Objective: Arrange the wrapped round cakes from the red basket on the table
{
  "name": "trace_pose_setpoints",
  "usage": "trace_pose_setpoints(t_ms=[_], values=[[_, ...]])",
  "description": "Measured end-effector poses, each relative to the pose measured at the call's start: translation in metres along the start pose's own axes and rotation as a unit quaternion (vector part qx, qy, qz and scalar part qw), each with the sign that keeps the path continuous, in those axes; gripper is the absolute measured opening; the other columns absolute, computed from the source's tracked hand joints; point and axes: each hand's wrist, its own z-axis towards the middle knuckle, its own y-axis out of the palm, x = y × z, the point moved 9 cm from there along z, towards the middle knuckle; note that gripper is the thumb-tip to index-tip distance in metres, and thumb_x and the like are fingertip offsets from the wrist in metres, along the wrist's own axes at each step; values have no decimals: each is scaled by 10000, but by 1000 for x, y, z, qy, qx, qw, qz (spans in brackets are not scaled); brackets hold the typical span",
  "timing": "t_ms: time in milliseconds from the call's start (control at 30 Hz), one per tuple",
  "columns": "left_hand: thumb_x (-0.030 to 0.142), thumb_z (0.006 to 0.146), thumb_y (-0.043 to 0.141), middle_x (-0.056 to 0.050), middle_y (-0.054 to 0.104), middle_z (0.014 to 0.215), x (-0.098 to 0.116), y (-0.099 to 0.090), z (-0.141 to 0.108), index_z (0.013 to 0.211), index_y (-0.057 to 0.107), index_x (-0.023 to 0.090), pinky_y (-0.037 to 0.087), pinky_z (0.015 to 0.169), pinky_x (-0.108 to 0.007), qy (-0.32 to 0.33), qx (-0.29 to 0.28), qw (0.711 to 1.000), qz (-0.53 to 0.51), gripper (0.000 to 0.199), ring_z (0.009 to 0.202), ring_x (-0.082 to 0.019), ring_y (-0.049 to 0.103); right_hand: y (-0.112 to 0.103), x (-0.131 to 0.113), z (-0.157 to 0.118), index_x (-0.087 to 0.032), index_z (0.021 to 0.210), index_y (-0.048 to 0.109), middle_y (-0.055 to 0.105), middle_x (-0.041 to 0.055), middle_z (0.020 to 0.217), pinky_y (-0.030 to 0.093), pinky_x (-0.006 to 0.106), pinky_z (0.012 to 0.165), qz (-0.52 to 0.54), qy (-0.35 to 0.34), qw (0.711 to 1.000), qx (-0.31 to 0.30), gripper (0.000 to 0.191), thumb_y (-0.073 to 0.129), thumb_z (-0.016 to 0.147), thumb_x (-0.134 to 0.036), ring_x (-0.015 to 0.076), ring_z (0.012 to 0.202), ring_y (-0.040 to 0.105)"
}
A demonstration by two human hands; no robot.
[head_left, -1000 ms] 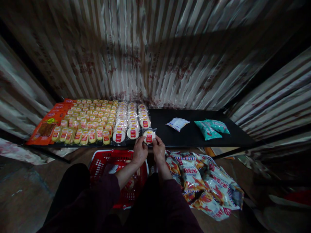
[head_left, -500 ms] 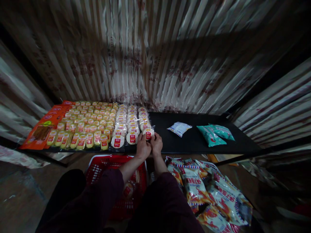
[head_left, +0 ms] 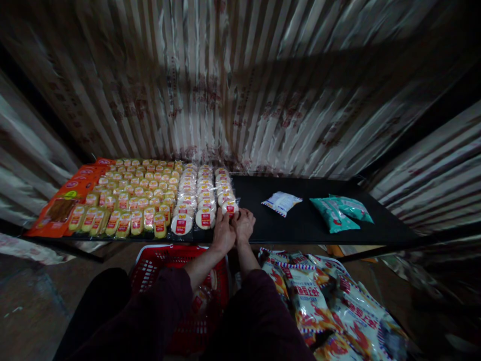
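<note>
My left hand (head_left: 224, 234) and my right hand (head_left: 244, 225) meet at the front of a row of clear-wrapped round white rice crackers. Between them is the front rice cracker packet (head_left: 229, 206), with a red and yellow label, leaning on those behind it. The fingers of both hands are bent and closed at its lower edge; the fingertips are partly hidden. Two fuller rows of the same packets (head_left: 205, 218) stand just to the left. Farther left are many small yellow wrapped cakes (head_left: 137, 220) in tight rows.
Orange snack bags (head_left: 56, 213) lie at the left end of the black shelf (head_left: 255, 193). A white packet (head_left: 282, 203) and teal bags (head_left: 336, 213) lie toward the right. Below stand a red basket (head_left: 150, 260) and a heap of white snack bags (head_left: 306, 301). Striped sheeting (head_left: 210, 90) hangs behind.
Both hands stay at the front rice cracker packet, with a slight shift of the fingers lower on it. The view has moved a little, so the shelf appears slightly larger.
</note>
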Motion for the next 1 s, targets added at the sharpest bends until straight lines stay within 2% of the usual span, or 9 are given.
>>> trace_pose_setpoints(t_ms=[233, 467, 633, 833, 1000], values=[[59, 758, 464, -116, 282, 1526, -6, 8, -9, 1289, 529, 141, 181, 1185, -468, 46, 5, 999, -16, 541, 1437, -273, 151, -1, -2, -1, -132, 1046, 660, 597, 164, 1117, 347, 407, 951, 18, -24, 1000, -1, 371, 394, 842, -291, 259, 1053, 494], [86, 787, 428, -166, 262, 1525, -5, 15, -10, 1331, 470, 51, 161, 1185, -481, 64, -37, 997, 17, 546, 1442, -282, 99, 0, -3, 1, -117, 1123, 632, 615, 160, 1154, 348, 385, 965, 22, -28, 999, -21, 408, 386, 862, -311, 248, 1098, 498], [96, 807, 380, -199, 291, 1504, -4, 18, -11, 1339, 439, -1, 160, 1182, -495, 87, -65, 993, 49, 543, 1442, -281, 66, 1, -7, 0, -112, 1106, 639, 647, 151, 1128, 336, 390, 988, 18, -48, 998, -36, 406, 373, 871, -309, 238, 1070, 530], [70, 776, 390, -158, 278, 1520, -2, 17, -14, 1364, 421, 48, 165, 1177, -518, 110, -58, 991, 44, 588, 1442, -275, 38, 0, -6, 2, -101, 1105, 641, 654, 160, 1116, 342, 395, 992, 38, -54, 997, -43, 447, 359, 875, -361, 251, 1069, 547], [43, 765, 372, -181, 238, 1528, 4, 15, -26, 1356, 422, 16, 192, 1175, -498, 135, -69, 987, 56, 593, 1441, -276, 42, -9, -1, -3, -41, 1155, 606, 631, 212, 1151, 353, 413, 996, 56, -25, 998, -29, 501, 395, 848, -376, 278, 1098, 544]])
